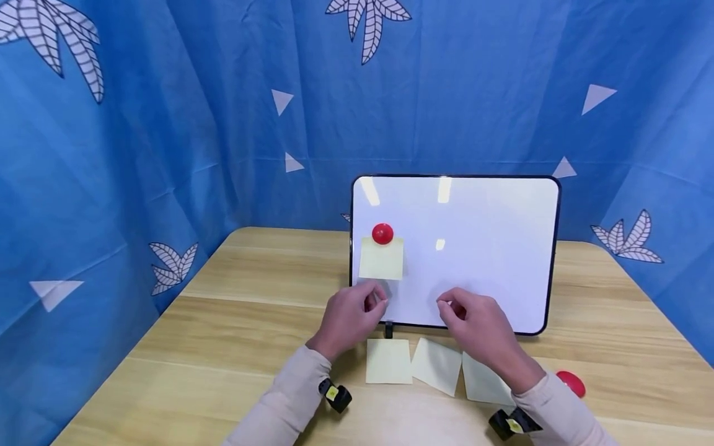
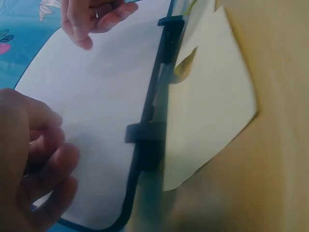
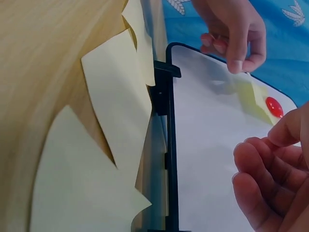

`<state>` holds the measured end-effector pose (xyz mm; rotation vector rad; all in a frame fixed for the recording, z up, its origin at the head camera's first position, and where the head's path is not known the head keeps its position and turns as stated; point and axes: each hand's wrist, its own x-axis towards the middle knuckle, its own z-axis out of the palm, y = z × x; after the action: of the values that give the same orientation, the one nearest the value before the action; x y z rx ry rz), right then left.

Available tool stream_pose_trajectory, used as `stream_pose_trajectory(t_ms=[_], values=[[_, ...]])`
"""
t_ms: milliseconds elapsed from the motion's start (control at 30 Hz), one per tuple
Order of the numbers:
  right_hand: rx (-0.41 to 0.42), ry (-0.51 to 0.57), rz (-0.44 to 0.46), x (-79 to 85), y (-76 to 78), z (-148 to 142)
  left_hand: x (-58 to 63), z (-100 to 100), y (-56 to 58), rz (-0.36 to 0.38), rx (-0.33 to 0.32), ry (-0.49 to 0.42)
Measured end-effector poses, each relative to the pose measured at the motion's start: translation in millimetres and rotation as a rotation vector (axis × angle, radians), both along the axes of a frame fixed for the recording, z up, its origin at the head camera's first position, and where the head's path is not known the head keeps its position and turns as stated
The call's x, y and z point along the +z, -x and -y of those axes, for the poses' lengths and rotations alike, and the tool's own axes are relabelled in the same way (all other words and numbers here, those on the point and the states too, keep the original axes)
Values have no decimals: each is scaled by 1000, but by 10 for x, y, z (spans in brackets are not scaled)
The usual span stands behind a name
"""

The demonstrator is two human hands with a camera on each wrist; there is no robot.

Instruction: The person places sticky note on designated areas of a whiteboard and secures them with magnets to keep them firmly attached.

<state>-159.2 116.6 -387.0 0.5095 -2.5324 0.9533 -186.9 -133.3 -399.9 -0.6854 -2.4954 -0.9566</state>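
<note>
A small whiteboard (image 1: pixel 474 248) with a black frame stands tilted back on the table. One pale yellow sticky note (image 1: pixel 382 263) is on its left side, with a round red magnet (image 1: pixel 382 233) at the note's top edge. Just below that note hovers my left hand (image 1: pixel 352 314), fingers loosely curled around nothing visible. My right hand (image 1: pixel 482 325) hangs before the board's lower middle, its fingers also loosely bent and without anything seen between them. In front of the board lie three more notes: a left one (image 1: pixel 388 361), a middle one (image 1: pixel 437 365) and a right one (image 1: pixel 484 379), partly behind my right wrist.
A second red magnet (image 1: pixel 571 383) lies on the wooden table (image 1: pixel 223 334), beside my right sleeve. Black clips (image 2: pixel 147 133) show at the board's lower edge in the left wrist view. A blue patterned curtain (image 1: pixel 474 93) hangs behind the table and along its sides.
</note>
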Motion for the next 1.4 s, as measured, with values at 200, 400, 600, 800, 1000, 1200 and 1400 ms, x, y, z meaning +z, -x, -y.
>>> stream_pose_trajectory(t_ms=[200, 400, 600, 800, 1000, 1200, 1400], values=[[10, -4, 22, -42, -29, -20, -70, 1, -75, 42, -50, 42], [35, -41, 23, -107, -77, -15, -156, 30, -121, 84, -47, 60], [25, -76, 5, -136, -115, -58, -207, 66, -118, 76, -29, 92], [9, -89, 38, -125, -137, -141, -193, 107, -116, 97, 28, 166], [3, -96, 47, -90, -153, -219, -182, 132, -112, 90, 51, 229], [-31, -120, 100, -103, -199, -306, -179, 142, -108, 118, 56, 269], [-40, -123, 116, -126, -226, -350, -210, 158, -114, 175, 49, 285]])
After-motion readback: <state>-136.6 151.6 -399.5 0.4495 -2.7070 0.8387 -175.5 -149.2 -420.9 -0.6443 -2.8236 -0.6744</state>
